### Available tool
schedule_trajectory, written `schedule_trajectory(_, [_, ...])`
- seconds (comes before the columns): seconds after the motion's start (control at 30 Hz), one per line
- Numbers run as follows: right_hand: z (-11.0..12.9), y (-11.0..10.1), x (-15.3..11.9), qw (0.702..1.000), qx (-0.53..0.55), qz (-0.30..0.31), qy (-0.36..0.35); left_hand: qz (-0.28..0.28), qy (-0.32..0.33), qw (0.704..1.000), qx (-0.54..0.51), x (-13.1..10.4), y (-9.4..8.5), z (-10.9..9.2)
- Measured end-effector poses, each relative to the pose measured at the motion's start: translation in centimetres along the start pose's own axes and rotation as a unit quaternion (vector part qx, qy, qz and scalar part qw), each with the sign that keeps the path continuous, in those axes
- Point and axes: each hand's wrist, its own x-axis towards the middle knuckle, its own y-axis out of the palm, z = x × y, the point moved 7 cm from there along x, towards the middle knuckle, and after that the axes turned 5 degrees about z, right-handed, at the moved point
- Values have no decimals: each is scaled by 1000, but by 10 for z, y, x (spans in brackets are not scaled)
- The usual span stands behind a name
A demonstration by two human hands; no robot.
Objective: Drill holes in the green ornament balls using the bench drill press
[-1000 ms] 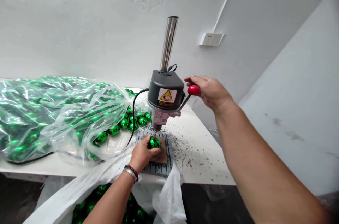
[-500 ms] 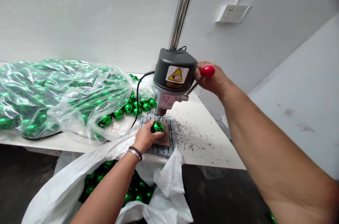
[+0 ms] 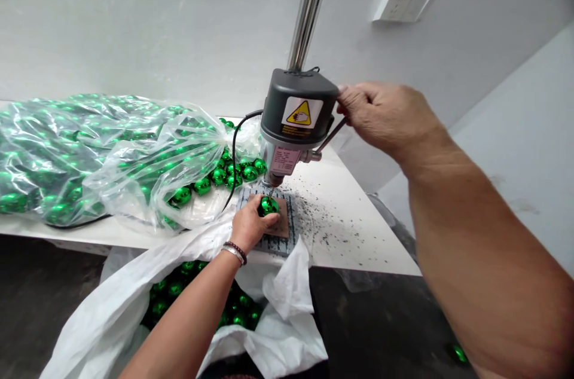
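Note:
My left hand (image 3: 249,225) grips a shiny green ball (image 3: 269,205) between thumb and fingers, on a brown pad (image 3: 282,225) over the grey slotted base (image 3: 290,241) of a drill press. The thin bit (image 3: 271,191) comes down to the top of the ball; whether it has entered cannot be made out. My right hand (image 3: 381,113) is closed round the end of the feed lever (image 3: 332,133), right of the dark motor head (image 3: 298,107). The lever's red knob is mostly hidden in the fingers.
A clear plastic bag (image 3: 67,158) of green balls lies on the left of the white table (image 3: 359,235), with loose balls at its mouth. A white sack (image 3: 103,307) of balls hangs open below the front edge. Dark shavings surround the base.
My right hand has wrapped over the red knob, which showed plainly before, and sits a little higher and further right. My left hand still holds the ball. The view has shifted slightly.

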Motion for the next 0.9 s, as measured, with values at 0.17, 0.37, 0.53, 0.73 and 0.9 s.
schedule_trajectory(0.17, [4,6,1,995,-56,16,78,-32,-11,999,41,-6,2,-5])
schedule_trajectory(0.37, [1,8,-1,997,-56,-13,56,-40,-38,997,62,-9,2,-8])
schedule_trajectory(0.53, [0,7,-6,996,-58,-58,43,-40,-36,996,70,-10,3,-9])
schedule_trajectory(0.73, [2,7,-24,992,-85,-80,42,-46,-44,995,75,-9,3,-8])
schedule_trajectory(0.9, [6,2,-42,995,-24,-91,12,-48,-37,995,73,-8,3,-8])
